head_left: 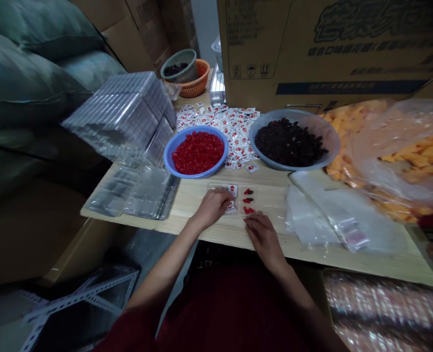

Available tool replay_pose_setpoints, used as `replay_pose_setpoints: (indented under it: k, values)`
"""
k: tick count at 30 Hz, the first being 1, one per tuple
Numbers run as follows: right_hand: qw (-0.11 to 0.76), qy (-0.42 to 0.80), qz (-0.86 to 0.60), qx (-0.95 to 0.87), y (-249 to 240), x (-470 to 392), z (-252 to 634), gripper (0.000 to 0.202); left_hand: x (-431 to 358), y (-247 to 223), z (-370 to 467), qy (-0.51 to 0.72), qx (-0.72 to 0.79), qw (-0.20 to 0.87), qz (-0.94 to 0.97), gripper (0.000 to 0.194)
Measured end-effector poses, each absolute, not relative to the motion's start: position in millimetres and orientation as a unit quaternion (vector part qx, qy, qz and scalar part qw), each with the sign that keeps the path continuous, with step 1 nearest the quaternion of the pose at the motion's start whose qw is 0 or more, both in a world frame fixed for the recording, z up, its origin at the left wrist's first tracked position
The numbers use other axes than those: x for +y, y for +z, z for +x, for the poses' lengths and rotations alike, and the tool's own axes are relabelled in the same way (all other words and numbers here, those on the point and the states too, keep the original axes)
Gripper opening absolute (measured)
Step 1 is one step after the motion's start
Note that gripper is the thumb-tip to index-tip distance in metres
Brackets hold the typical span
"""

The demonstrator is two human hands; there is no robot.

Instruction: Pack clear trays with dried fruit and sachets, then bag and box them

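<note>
My left hand (213, 208) rests over the left half of a clear plastic tray (241, 188), its fingers bent together on the small white printed packets (232, 189) there. What the fingertips hold, if anything, is hidden. Three groups of small red and dark pieces (248, 200) lie in the tray's right half. Just below that half is my right hand (262, 237), fingers curled and pressed together near the tray's lower edge; anything between them is too small to tell.
Behind the tray are a blue bowl of red pieces (196, 171), scattered packets (238, 129) and a bowl of dark pieces (293, 165). Stacked clear trays (124, 112) stand left. Plastic bags (312, 215) and orange pieces (348, 161) lie right. A large carton (260, 54) stands behind.
</note>
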State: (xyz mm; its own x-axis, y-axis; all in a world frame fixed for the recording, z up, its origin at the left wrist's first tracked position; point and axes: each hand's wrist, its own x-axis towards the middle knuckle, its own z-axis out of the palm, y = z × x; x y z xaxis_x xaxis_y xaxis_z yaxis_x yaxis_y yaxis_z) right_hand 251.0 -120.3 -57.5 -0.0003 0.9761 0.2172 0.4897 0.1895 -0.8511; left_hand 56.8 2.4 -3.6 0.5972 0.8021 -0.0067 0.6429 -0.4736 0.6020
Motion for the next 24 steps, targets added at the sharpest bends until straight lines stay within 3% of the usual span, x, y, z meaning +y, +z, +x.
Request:
replay_pose_setpoints:
  k: [5, 17, 21, 24]
  values:
    - [0.418, 0.289, -0.573, -0.643, -63.9, -126.8, 250.5, 0.024, -9.5, -19.4, 67.4, 0.183, 0.443, 0.209, 0.852, 0.018]
    - [0.391, 0.243, -0.557, -0.691, -67.0, -114.8, 259.4, 0.028, -33.6, -17.0, 68.0, 0.155, 0.479, 0.21, 0.838, 0.02]
    - [0.406, 0.206, -0.576, -0.679, -50.5, -123.0, 269.5, 0.033, -26.7, 12.4, 50.9, 0.298, 0.48, 0.188, 0.804, 0.035]
    - [0.426, 0.161, -0.605, -0.654, -34.7, -122.3, 301.2, 0.031, -1.5, 37.0, 14.4, 0.433, 0.548, 0.103, 0.708, 0.024]
